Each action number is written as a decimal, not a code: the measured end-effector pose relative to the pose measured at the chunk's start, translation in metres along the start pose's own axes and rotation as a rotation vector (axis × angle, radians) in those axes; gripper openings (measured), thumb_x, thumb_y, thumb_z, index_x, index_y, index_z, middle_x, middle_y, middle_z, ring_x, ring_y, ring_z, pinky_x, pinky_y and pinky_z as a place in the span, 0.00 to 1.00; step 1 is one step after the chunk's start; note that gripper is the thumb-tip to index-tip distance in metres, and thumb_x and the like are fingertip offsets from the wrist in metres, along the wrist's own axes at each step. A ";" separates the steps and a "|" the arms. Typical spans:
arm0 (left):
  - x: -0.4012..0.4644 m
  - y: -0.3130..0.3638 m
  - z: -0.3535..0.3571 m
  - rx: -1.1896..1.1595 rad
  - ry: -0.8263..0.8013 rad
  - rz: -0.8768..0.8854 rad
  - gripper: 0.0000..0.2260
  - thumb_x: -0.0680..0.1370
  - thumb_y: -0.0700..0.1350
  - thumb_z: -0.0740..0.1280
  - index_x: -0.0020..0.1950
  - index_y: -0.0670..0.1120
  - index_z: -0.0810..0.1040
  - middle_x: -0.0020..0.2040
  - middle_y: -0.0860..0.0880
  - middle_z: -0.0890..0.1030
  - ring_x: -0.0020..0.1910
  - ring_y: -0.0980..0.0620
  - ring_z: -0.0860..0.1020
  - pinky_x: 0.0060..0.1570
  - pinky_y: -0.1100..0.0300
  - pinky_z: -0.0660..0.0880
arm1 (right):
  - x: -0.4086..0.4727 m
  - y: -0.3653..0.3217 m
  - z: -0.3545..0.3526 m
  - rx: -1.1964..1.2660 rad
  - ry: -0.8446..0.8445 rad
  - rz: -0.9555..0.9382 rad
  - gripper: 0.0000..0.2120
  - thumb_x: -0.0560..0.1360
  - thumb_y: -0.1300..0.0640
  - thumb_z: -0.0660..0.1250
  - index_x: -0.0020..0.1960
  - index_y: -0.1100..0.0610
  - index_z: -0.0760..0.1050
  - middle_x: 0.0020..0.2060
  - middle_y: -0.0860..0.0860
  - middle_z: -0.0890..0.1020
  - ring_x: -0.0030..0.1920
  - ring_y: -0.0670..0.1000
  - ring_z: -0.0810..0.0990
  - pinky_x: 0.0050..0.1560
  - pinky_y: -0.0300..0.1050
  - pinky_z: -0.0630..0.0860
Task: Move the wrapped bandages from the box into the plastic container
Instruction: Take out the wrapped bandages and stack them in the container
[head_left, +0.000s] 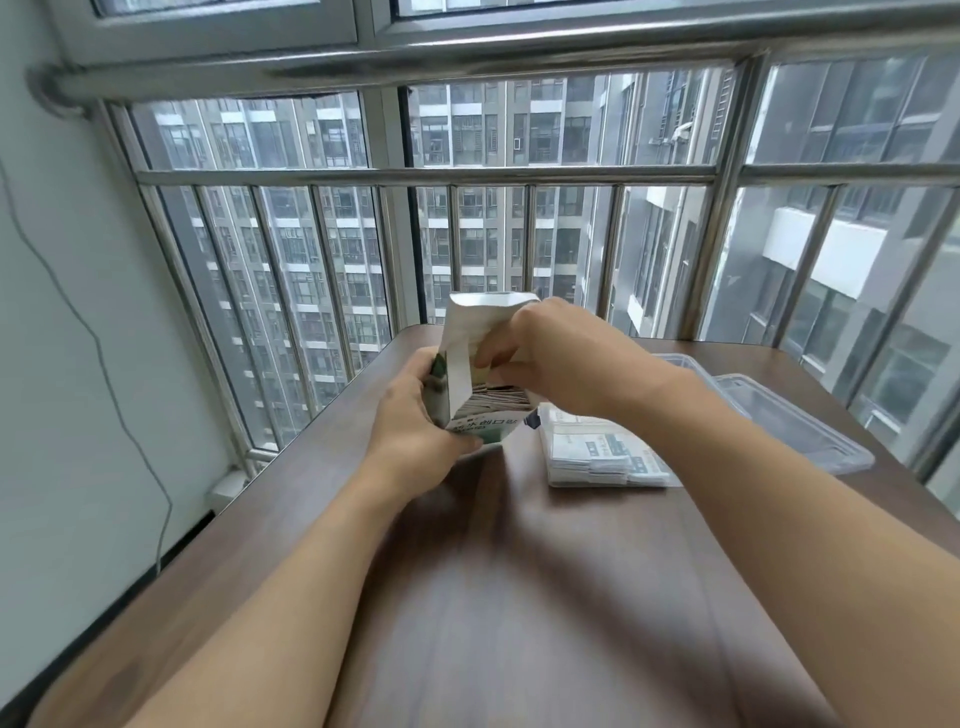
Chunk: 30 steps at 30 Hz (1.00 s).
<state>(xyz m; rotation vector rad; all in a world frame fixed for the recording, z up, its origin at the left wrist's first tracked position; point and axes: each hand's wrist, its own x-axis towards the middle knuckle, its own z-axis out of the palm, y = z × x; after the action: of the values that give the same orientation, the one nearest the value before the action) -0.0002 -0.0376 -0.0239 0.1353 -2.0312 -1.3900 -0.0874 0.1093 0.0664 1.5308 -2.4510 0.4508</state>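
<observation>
The left hand (415, 415) grips the box (470, 384) by its left side and near edge, fingers curled round it, holding it on the table (467, 597). The right hand (561, 358) reaches into the open top, fingers curled down among the bandages (496, 397) packed inside; whether they pinch any cannot be told. The white flap (483, 317) stands up behind. Just right of the box lies a stack (602, 449) of wrapped bandages on the table. Farther right sits the clear container (789, 415), partly hidden by the right forearm. Beyond the table stands a barred window (519, 218).
</observation>
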 end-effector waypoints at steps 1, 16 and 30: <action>0.000 -0.001 0.000 0.004 0.001 -0.006 0.30 0.57 0.34 0.79 0.57 0.50 0.77 0.50 0.50 0.83 0.48 0.60 0.80 0.53 0.54 0.80 | 0.000 0.001 -0.002 0.008 -0.009 0.012 0.10 0.78 0.58 0.71 0.58 0.50 0.84 0.52 0.47 0.86 0.50 0.51 0.83 0.57 0.50 0.79; -0.001 0.001 0.000 0.052 0.015 0.033 0.32 0.53 0.48 0.80 0.57 0.53 0.78 0.47 0.55 0.83 0.50 0.54 0.81 0.53 0.45 0.81 | 0.000 -0.005 0.001 0.008 0.002 -0.037 0.08 0.78 0.52 0.70 0.54 0.48 0.85 0.47 0.46 0.85 0.46 0.52 0.82 0.50 0.51 0.80; -0.001 -0.001 0.003 0.210 0.049 0.161 0.32 0.61 0.36 0.81 0.59 0.56 0.75 0.49 0.57 0.83 0.49 0.59 0.81 0.49 0.55 0.81 | -0.004 -0.016 0.002 -0.229 -0.005 -0.048 0.09 0.77 0.57 0.68 0.42 0.49 0.68 0.37 0.49 0.72 0.40 0.57 0.74 0.39 0.45 0.67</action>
<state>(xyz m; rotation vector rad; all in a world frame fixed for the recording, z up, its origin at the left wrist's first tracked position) -0.0012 -0.0350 -0.0259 0.0941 -2.0940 -1.0645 -0.0716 0.1059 0.0656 1.4928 -2.3678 0.1514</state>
